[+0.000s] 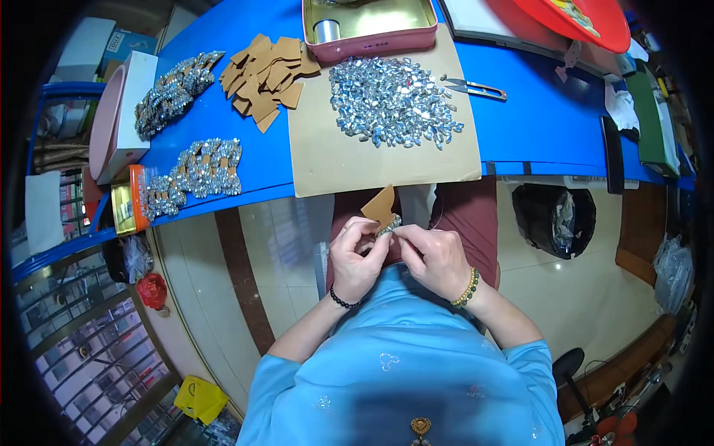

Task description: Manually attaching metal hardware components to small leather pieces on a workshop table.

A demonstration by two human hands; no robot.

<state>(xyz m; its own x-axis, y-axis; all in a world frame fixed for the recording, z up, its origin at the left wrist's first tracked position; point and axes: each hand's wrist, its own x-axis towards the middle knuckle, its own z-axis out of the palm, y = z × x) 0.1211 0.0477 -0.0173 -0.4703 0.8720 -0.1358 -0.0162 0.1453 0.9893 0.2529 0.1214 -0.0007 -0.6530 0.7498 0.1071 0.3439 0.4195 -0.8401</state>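
Note:
Above my lap, my left hand pinches a small brown card piece with silvery stones along its lower edge. My right hand is closed at that stoned edge, thumb and forefinger together; what they pinch is too small to make out. On the beige board in front of me lies a heap of loose, clear, faceted stones. A pile of bare brown card pieces sits to its left. Farther left are stone-covered pieces in a clump and a flatter group.
A pink tin holding a spool stands behind the stones. Thread snips lie on the blue table to the right, near a black phone and a red bowl. A black bag is below.

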